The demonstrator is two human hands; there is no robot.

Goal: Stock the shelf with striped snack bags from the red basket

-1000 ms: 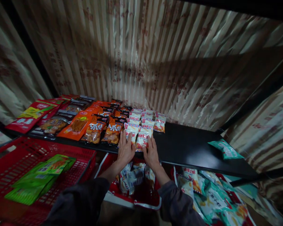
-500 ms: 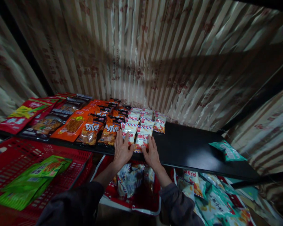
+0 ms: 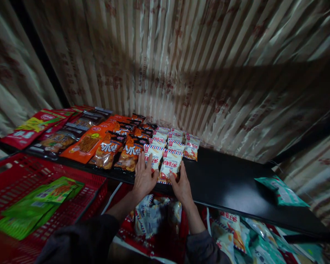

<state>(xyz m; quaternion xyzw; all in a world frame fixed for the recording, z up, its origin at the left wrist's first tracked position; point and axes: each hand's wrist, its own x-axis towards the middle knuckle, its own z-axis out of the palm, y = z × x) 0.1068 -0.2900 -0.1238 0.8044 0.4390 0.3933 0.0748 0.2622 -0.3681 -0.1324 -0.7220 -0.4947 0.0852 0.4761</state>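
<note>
Two white snack bags stand side by side at the front of their group on the black shelf. My left hand rests with outstretched fingers against the left white snack bag, covering its lower left part. Along the right edge of the right white snack bag lies my right hand, fingers straight and thumb on the bag's lower front. Neither hand is wrapped round a bag. Behind these two lean several more of the same kind, one of them, a white bag, at the right.
Orange snack bags, dark bags and red bags fill the left of the black shelf. One teal bag lies at its right end. Below are a red basket with green packets and another holding white bags.
The view has shifted slightly, so the shelf's right end sits lower. Both hands stay at the two front white bags; my right hand's fingers now lie more along the right bag's edge.
</note>
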